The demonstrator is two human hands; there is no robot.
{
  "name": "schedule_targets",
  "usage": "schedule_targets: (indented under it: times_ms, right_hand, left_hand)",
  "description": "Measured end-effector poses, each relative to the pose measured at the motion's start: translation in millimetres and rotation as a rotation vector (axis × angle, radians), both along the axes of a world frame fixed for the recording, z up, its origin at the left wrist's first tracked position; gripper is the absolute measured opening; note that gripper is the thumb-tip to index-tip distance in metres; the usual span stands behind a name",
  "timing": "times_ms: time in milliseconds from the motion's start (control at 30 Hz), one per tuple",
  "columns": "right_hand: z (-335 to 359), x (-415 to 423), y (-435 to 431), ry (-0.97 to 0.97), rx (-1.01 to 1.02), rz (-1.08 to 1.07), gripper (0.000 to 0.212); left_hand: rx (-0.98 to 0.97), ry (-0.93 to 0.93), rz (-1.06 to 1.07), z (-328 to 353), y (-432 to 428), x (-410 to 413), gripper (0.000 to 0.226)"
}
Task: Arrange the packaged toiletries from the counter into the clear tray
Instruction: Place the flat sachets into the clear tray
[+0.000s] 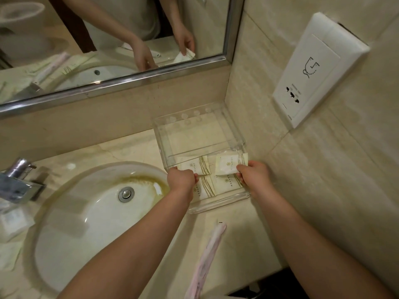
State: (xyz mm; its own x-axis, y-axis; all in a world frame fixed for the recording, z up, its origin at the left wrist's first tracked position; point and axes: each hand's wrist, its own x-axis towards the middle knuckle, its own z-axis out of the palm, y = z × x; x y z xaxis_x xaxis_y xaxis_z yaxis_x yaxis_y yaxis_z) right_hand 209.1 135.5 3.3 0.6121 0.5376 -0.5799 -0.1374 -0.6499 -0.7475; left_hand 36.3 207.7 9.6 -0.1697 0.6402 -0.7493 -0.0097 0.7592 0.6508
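A clear tray point(164, 134) stands on the counter in the corner by the wall. Several white toiletry packets with gold stripes lie in its near half. My left hand point(182, 179) pinches the lower edge of the upper left packet point(194, 165). My right hand point(254, 175) grips the upper right packet point(228, 165), which is tilted up above the others. Beneath them lie a lower left packet point(205, 188) and a lower right packet point(225, 183). The tray's far half holds nothing.
A white sink basin point(90, 212) with a drain fills the left; a chrome tap point(17, 180) is at its left edge. A long pink-white wrapped item point(207, 257) lies on the counter below the tray. More packets point(13, 223) sit far left. A wall socket plate point(315, 70) is on the right wall.
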Motion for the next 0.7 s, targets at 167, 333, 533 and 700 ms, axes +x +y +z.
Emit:
schedule_targets:
  times_ms: [167,333,533,700]
  right_hand:
    - [-2.7,-5.0,19.2,-0.136,-0.041,0.060,0.032]
    - [-10.4,-4.7,32.1,-0.331,-0.037,0.144,0.031]
    - [-8.8,-12.2,23.8,-0.717,-0.145,0.460,0.049]
    - [-12.0,-26.0,7.6,-0.820,-0.201,0.812,0.064]
  left_hand:
    - [0.263,0.289,-0.297,-5.1,-30.1,-7.4,0.072]
    - [0.729,0.607,-0.842,-12.2,-59.5,-13.3,0.051]
    - [0.632,0.896,-1.325,-27.9,-45.8,-15.5,0.065]
    - [0.587,0.967,-1.388,-32.9,-43.4,-21.2,0.066]
